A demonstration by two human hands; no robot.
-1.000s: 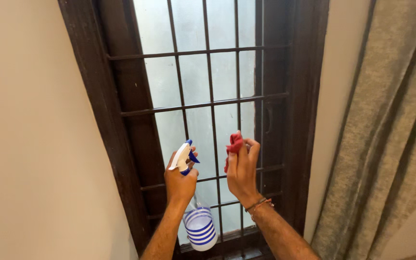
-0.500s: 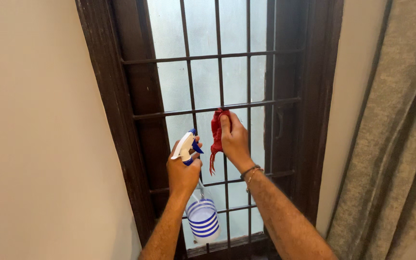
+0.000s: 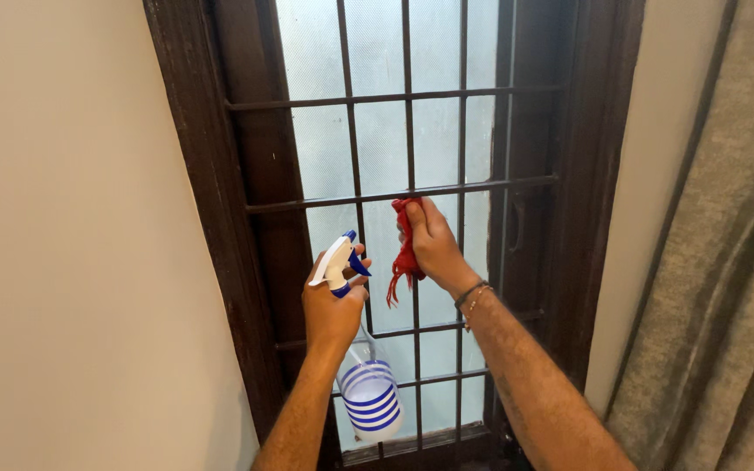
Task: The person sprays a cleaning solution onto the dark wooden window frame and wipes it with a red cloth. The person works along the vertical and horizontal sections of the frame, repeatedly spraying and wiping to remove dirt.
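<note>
Step in hand, as judged: wiping. A red cloth [image 3: 404,253] is bunched in the right hand [image 3: 434,244] and pressed against the frosted glass [image 3: 377,144], reached through the gap between the vertical bars of the dark metal grille [image 3: 410,188], just below one horizontal bar. Frayed threads of the cloth hang down beside the middle bar. The right hand is clenched around the cloth; a thin bracelet [image 3: 473,295] is seen at the wrist.

A spray bottle [image 3: 361,366] is held by the neck in the left hand [image 3: 332,310], fingers wrapped tight, thumb side up. The white-and-blue trigger head [image 3: 339,262] is pointed toward the glass. Whether a finger is on the trigger cannot be told. The bottle is held left of the cloth, near it but apart, in front of the lower panes.

Next move, as judged: the cloth has to be worked within one grille cell at a time, since the bars block a long stroke; the hand must be pulled back and re-entered for the neighbouring cell. Bottle should be kept clear of the bars.

Containers: only the bottle. Clear body, blue stripes around the lower part, dip tube visible inside. Liquid level cannot be read; the body looks pale and mostly see-through.

Dark wooden frame [image 3: 207,218] around the window, plain wall [image 3: 63,262] at left, grey curtain [image 3: 717,279] at right.
</note>
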